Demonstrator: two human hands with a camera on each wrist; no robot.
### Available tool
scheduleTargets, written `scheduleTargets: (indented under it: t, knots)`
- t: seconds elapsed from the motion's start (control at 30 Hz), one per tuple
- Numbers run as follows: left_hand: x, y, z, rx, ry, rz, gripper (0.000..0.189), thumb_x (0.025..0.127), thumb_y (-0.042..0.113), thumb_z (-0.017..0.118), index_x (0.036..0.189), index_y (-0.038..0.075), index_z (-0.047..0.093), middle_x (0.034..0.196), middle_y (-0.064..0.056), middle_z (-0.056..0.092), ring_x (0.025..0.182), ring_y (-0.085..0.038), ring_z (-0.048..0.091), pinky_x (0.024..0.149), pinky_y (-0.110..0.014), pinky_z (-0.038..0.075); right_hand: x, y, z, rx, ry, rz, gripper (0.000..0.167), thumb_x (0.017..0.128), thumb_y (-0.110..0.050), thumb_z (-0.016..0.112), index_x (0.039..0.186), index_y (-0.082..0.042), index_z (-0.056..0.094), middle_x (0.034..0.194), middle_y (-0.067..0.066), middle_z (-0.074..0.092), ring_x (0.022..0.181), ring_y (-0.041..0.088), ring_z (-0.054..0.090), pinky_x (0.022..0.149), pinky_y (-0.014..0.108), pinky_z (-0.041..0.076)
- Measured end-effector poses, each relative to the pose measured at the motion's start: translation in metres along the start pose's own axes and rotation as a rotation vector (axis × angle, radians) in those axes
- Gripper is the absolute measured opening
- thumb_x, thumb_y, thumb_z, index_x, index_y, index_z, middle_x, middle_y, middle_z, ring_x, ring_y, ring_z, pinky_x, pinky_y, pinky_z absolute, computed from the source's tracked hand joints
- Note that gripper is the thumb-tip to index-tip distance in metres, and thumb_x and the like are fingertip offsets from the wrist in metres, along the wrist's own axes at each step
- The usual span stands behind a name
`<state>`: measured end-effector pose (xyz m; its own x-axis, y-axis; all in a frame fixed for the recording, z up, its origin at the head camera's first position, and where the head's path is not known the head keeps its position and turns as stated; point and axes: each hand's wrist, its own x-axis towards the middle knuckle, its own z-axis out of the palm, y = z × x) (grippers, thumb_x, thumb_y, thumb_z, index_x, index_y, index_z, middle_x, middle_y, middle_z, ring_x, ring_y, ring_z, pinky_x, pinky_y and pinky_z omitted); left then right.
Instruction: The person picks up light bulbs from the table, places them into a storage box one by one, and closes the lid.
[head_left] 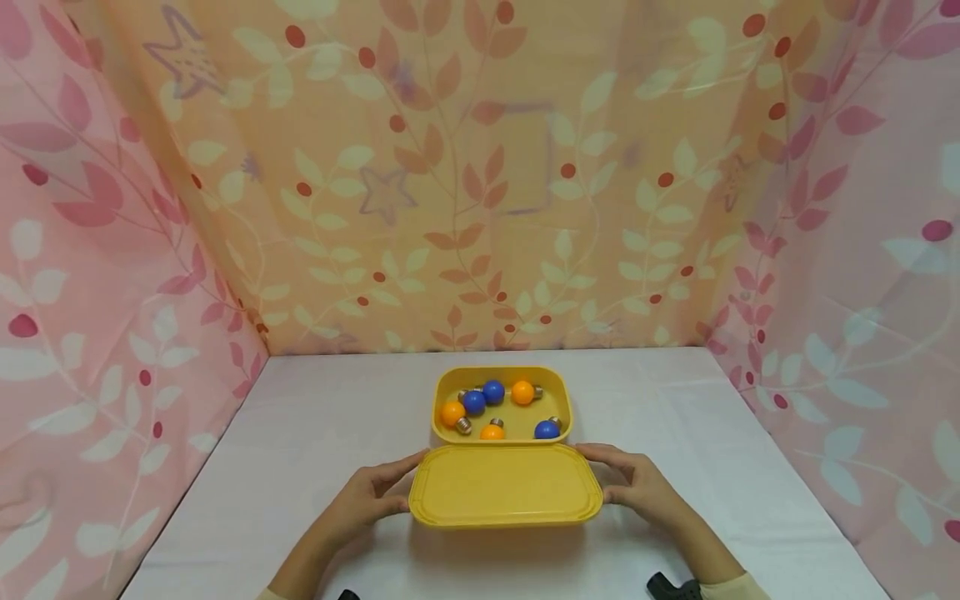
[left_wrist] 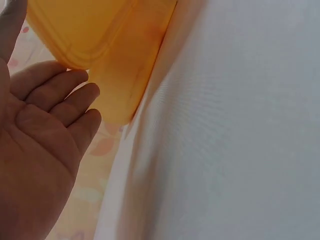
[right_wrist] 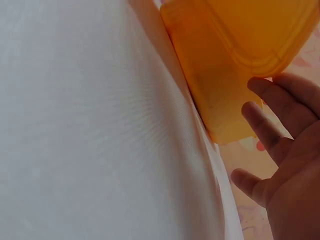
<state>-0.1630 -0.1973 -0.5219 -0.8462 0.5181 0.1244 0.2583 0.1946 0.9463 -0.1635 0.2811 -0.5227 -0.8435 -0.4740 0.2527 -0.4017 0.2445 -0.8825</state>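
A yellow plastic lid [head_left: 506, 487] is held level, close in front of a matching yellow box [head_left: 566, 408]. My left hand [head_left: 372, 493] pinches the lid's left end between thumb and fingers. At the right end, my right hand [head_left: 637, 483] grips it the same way. Inside the box lie small light bulbs with metal screw bases, some orange, like the orange bulb [head_left: 522, 392], and some blue, like the blue bulb [head_left: 547, 430]. Both wrist views show the underside of the lid [left_wrist: 85, 30] and the box's side wall [right_wrist: 205, 75], with fingertips at the lid's corners.
A white cloth [head_left: 322, 408] covers the table under the box. Behind it hangs an orange leaf-patterned curtain [head_left: 450, 275], and pink patterned sheets stand along the left [head_left: 112, 333] and right sides. Dark straps [head_left: 671, 587] show near the wrists.
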Motion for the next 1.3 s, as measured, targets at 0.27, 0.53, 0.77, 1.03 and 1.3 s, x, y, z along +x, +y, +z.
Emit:
scheduleTargets:
  t: [0.27, 0.53, 0.77, 1.03, 1.3]
  knots:
    - [0.005, 0.019, 0.008, 0.054, 0.102, -0.094, 0.046, 0.103, 0.034, 0.06, 0.145, 0.015, 0.059, 0.148, 0.001, 0.057, 0.136, -0.011, 0.053, 0.109, -0.023, 0.048, 0.004, -0.011, -0.003, 0.004, 0.061, 0.16, 0.032, 0.104, -0.018, 0.061, 0.135, -0.015, 0.069, 0.136, 0.001, 0.069, 0.124, 0.002, 0.061, 0.101, 0.029, 0.054]
    - [0.01, 0.03, 0.008, 0.065, 0.189, -0.114, 0.038, 0.104, 0.038, 0.059, 0.133, 0.016, 0.071, 0.141, -0.004, 0.063, 0.137, -0.025, 0.055, 0.111, -0.037, 0.049, 0.012, -0.025, -0.005, -0.023, 0.147, 0.233, 0.029, 0.105, -0.024, 0.06, 0.128, -0.012, 0.073, 0.126, 0.002, 0.073, 0.117, 0.001, 0.064, 0.094, 0.02, 0.053]
    - [0.017, 0.035, 0.005, 0.088, 0.279, -0.099, 0.032, 0.104, 0.037, 0.059, 0.119, 0.017, 0.078, 0.118, 0.0, 0.076, 0.122, -0.021, 0.067, 0.105, -0.039, 0.054, 0.018, -0.031, -0.003, -0.097, 0.232, 0.214, 0.022, 0.101, -0.023, 0.067, 0.113, -0.01, 0.079, 0.11, 0.0, 0.078, 0.108, 0.005, 0.067, 0.094, 0.023, 0.053]
    - [0.026, 0.04, 0.004, 0.0, 0.345, -0.082, 0.029, 0.098, 0.04, 0.067, 0.118, 0.022, 0.079, 0.109, 0.003, 0.079, 0.112, -0.015, 0.072, 0.102, -0.032, 0.056, 0.03, -0.03, 0.001, -0.195, 0.319, 0.151, 0.019, 0.1, -0.03, 0.068, 0.109, -0.017, 0.079, 0.102, -0.006, 0.079, 0.109, 0.005, 0.067, 0.109, 0.063, 0.045]
    - [0.036, 0.039, 0.009, -0.046, 0.453, 0.005, 0.028, 0.091, 0.028, 0.078, 0.115, 0.013, 0.08, 0.109, -0.002, 0.079, 0.11, -0.014, 0.072, 0.094, -0.024, 0.058, 0.037, -0.037, 0.004, -0.199, 0.467, 0.1, 0.017, 0.094, -0.023, 0.075, 0.107, -0.013, 0.079, 0.099, 0.002, 0.079, 0.104, -0.003, 0.065, 0.114, 0.07, 0.034]
